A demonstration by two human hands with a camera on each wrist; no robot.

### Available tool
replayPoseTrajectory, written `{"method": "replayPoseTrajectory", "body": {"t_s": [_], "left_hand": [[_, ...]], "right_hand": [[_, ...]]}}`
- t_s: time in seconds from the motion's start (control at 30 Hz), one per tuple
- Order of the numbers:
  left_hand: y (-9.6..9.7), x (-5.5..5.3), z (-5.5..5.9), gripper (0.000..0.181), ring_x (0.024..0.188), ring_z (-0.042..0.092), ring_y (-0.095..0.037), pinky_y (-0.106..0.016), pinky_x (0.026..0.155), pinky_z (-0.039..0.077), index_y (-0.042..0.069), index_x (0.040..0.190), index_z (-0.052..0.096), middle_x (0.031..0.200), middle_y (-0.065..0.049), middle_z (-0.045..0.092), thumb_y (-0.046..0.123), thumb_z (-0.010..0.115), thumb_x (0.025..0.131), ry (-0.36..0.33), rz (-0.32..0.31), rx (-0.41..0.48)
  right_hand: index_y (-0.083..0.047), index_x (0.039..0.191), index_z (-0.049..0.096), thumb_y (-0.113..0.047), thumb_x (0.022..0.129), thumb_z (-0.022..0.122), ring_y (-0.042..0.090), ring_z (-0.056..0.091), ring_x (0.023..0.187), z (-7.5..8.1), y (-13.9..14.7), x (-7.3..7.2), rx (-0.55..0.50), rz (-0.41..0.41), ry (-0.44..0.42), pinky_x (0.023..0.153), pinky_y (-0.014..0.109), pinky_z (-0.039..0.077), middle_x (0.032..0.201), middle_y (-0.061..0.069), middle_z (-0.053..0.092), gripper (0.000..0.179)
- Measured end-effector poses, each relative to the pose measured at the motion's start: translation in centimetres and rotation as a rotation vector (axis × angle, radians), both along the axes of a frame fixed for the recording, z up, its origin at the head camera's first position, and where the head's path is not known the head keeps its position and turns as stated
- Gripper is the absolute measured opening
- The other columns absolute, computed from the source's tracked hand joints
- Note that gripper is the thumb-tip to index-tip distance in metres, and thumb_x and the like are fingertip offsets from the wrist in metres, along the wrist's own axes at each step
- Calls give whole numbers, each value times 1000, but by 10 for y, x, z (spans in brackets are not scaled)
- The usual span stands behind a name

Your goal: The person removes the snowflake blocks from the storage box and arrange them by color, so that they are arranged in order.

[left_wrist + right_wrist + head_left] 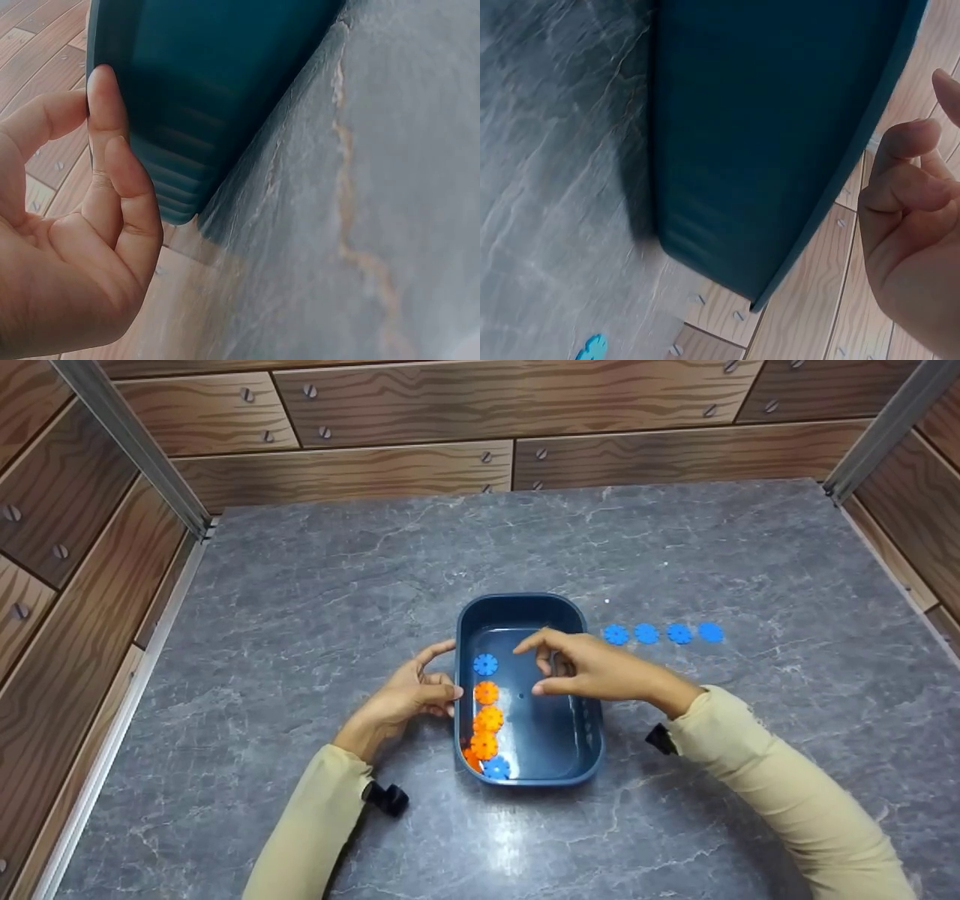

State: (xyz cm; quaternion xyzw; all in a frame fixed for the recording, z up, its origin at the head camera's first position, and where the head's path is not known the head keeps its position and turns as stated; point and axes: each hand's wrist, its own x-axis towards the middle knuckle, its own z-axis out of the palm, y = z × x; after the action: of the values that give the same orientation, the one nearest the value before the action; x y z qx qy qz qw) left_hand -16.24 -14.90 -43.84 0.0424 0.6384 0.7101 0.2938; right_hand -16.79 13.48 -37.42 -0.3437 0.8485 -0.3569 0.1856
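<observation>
A dark blue rectangular bin (525,782) stands on the table. My left hand (411,694) grips its left rim, thumb at the edge and fingers along the outer wall; the left wrist view shows the fingertips against the bin's side (217,90). Over the bin's inside hovers my right hand (589,664), thumb and index finger apart with nothing between them, the other fingers bent. Down the bin's left side lie a blue notched disc (486,664), several orange notched discs (486,692), some overlapping, and another blue disc (496,767) at the near end.
Right of the bin, several blue notched discs (646,634) form a row on the grey marbled table (360,577). Wood-patterned panels (405,405) surround the table at the back and sides, with metal posts (139,442) at the corners.
</observation>
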Motion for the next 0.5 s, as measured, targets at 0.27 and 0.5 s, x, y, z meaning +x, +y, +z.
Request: {"method": "replayPoseTrajectory", "body": {"t_s": [0.27, 0.5], "left_hand": [[1, 0, -1, 78, 54, 61, -12, -24, 57, 52, 15, 151, 25, 66, 2, 62, -5, 61, 85, -7, 3, 9], [0, 0, -1, 79, 54, 61, -12, -24, 57, 52, 14, 151, 24, 66, 2, 62, -3, 62, 84, 0, -9, 16]], "right_hand": [[-12, 129, 52, -20, 90, 68, 16, 52, 71, -6, -15, 3, -4, 74, -7, 66, 29, 49, 90, 5, 55, 43], [-10, 130, 54, -20, 88, 70, 18, 53, 68, -14, -27, 5, 21, 140, 25, 63, 22, 47, 91, 9, 57, 46]]}}
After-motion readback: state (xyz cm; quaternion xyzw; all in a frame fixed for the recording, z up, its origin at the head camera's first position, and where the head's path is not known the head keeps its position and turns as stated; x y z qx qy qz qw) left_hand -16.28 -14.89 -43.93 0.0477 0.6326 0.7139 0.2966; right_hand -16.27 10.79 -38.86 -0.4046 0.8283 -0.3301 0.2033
